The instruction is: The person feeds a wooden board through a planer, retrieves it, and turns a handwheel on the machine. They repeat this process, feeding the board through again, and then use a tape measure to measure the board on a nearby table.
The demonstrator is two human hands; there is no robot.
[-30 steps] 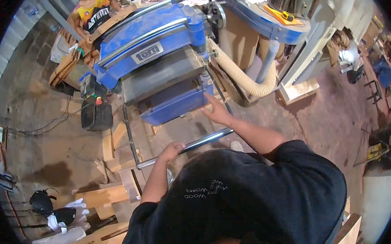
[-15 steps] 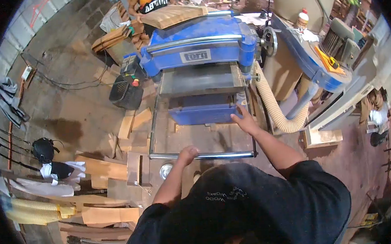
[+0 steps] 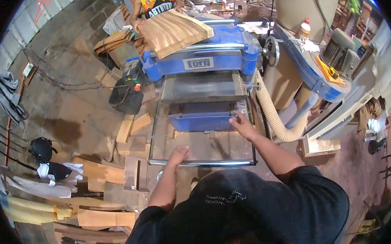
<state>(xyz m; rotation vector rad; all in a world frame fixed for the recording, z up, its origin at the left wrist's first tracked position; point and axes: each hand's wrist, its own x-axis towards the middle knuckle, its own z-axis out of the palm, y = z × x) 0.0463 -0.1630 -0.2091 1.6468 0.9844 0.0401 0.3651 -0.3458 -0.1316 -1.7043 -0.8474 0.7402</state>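
A blue thickness planer (image 3: 200, 65) with a "torq" plate stands in front of me. My left hand (image 3: 178, 155) is over the near end of the machine, just above the chrome roller bar (image 3: 203, 163), empty and with its fingers loosely extended. Near the right edge of the planer's lower blue panel (image 3: 200, 122), my right hand (image 3: 243, 126) has its fingers apart and holds nothing; contact with the panel is unclear. On the machine's top a co-worker (image 3: 157, 2) holds a thick wooden slab (image 3: 175, 32), tilted toward me.
A ribbed hose (image 3: 274, 116) curves down on the right, beside a blue dust-collector frame (image 3: 307, 66). Left of the planer are a black crate (image 3: 124, 95) and wood offcuts (image 3: 126, 130). Boards (image 3: 101, 169) lie farther left. A glue bottle (image 3: 304, 29) stands at right.
The co-worker's slab has tipped forward over the planer's front, showing more of its top face. My left hand has come off the roller bar and shifted slightly left; my right hand stays near the panel.
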